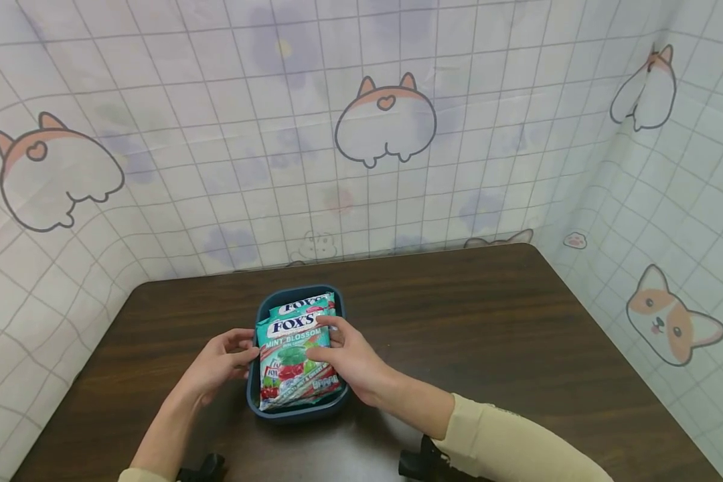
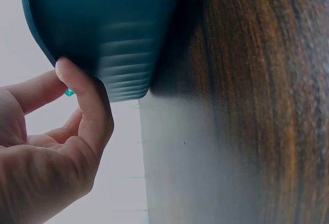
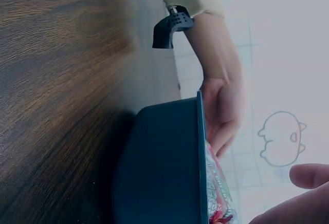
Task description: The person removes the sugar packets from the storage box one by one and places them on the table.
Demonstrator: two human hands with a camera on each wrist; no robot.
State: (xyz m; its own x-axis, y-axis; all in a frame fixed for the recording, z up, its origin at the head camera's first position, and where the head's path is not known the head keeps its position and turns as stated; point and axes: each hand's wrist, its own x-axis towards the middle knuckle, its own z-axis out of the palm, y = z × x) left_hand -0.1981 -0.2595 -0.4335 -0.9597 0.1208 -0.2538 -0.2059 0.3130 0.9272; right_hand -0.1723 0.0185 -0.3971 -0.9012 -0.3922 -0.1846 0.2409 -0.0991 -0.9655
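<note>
A dark blue plastic bin (image 1: 301, 416) stands on the table, holding Fox's Mint Blossom candy bags. The front candy bag (image 1: 292, 375) lies face up, overlapping another candy bag (image 1: 301, 306) behind it. My left hand (image 1: 219, 365) pinches the bin's left rim; in the left wrist view its curled fingertip meets the edge, while the bin's ribbed wall (image 2: 126, 62) runs down to the table. Over the bag's right side is my right hand (image 1: 358, 365), thumb and forefinger spread apart. In the right wrist view, its thumb (image 3: 308, 176) stands off from the red printed bag (image 3: 218, 193).
The dark wood table (image 1: 488, 321) extends to both sides of the bin. Behind and beside it hangs a white grid-pattern sheet (image 1: 265, 134) with cartoon corgis. Black wrist mounts (image 1: 424, 462) sit on both forearms near the table's front.
</note>
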